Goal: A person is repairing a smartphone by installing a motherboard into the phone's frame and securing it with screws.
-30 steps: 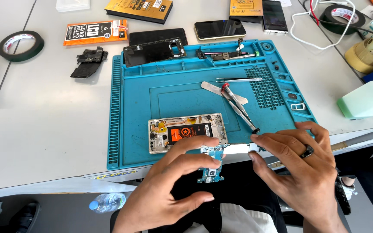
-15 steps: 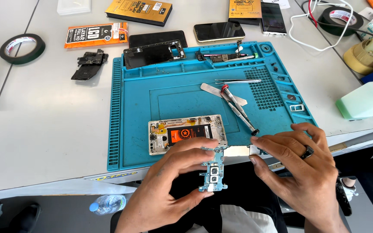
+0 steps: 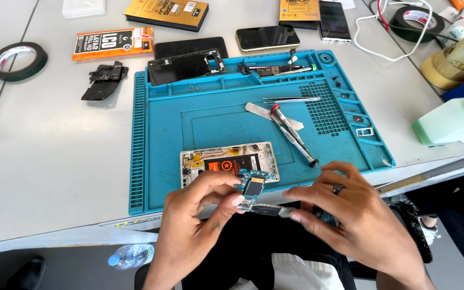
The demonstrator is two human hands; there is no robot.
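Between thumb and fingers, my left hand (image 3: 200, 215) pinches a small blue circuit board (image 3: 253, 187) just off the near edge of the blue work mat (image 3: 162, 134). My right hand (image 3: 350, 215), with a dark ring on one finger, grips a thin metal-tipped tool (image 3: 272, 210) whose tip touches the board's lower end. An opened phone body (image 3: 226, 161) with a black and orange battery lies on the mat directly behind the board.
A screwdriver (image 3: 294, 135), tweezers (image 3: 291, 99) and a flat pry tool (image 3: 259, 110) lie mid-mat. A black frame (image 3: 186, 65) and parts sit at the mat's far edge. Phones, boxes, tape rolls (image 3: 17, 60) and bottles (image 3: 452, 123) ring the table.
The circuit board rose from below the table edge toward the phone body. My right hand closed in from the right and brought the tool onto the board.
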